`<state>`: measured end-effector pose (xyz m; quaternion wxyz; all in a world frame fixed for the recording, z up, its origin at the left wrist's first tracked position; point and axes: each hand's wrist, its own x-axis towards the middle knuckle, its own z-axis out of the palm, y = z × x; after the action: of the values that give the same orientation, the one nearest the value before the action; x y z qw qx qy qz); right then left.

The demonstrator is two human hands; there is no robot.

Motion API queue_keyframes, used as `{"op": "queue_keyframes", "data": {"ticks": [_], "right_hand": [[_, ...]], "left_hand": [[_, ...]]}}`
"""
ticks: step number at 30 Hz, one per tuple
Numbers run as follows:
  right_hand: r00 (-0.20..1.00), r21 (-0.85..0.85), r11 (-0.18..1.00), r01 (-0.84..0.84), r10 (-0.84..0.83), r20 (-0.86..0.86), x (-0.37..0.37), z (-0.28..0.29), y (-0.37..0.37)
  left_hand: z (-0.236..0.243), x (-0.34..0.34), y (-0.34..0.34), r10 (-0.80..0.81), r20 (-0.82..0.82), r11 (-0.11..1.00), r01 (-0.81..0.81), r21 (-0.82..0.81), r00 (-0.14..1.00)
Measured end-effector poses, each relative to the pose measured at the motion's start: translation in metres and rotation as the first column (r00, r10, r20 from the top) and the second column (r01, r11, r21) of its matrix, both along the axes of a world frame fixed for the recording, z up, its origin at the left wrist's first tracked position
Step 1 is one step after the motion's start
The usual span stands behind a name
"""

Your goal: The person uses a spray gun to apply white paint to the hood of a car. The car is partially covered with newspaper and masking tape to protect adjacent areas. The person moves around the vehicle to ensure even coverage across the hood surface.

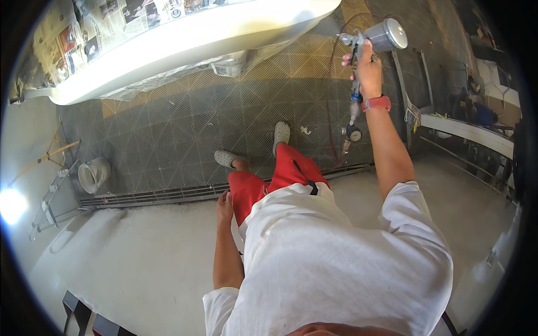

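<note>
My right hand, a red watch on its wrist, is stretched forward and wrapped round the handle of a spray gun. The gun's silver paint cup points right, and its nozzle faces left toward a long, glossy white panel. Below the handle hang a blue fitting and a round pressure gauge. A thin reddish hose runs over the floor. My left hand hangs beside my red shorts, loosely open and holding nothing; some fingers are hidden. Between nozzle and panel there is a visible gap.
Newspaper masking covers the panel's far side, with more paper beneath its near edge. A white bucket and orange stand are at left. Metal frames stand at right. A slotted grate crosses the floor behind my feet.
</note>
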<state>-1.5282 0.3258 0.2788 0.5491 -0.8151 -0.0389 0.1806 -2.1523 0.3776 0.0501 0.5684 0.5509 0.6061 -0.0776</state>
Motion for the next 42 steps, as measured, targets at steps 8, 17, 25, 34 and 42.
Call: {"op": "queue_keyframes", "data": {"ticks": [8,17,25,34,42], "right_hand": [[0.990,0.019,0.998,0.063,-0.065,0.125,-0.002,0.013,0.025],[0.963,0.159,0.953,-0.257,0.267,-0.044,-0.149,0.007,0.156],[0.931,0.246,0.929,-0.275,0.321,-0.172,-0.174,0.009,0.216],[0.990,0.043,0.991,0.126,-0.128,0.055,-0.105,0.012,0.155],[0.998,0.221,0.975,-0.039,0.048,-0.035,-0.152,-0.009,0.142]], "left_hand": [[0.039,0.058,0.027,0.041,0.021,0.999,-0.041,0.003,0.999],[0.016,-0.030,0.040,0.045,-0.084,0.999,-0.045,0.002,0.995],[0.011,-0.143,0.087,0.100,-0.192,0.993,-0.111,-0.047,0.976],[0.009,-0.185,0.162,0.128,-0.185,0.991,-0.135,-0.022,0.974],[0.027,-0.063,0.200,-0.074,-0.227,0.997,0.079,0.013,0.971]]}}
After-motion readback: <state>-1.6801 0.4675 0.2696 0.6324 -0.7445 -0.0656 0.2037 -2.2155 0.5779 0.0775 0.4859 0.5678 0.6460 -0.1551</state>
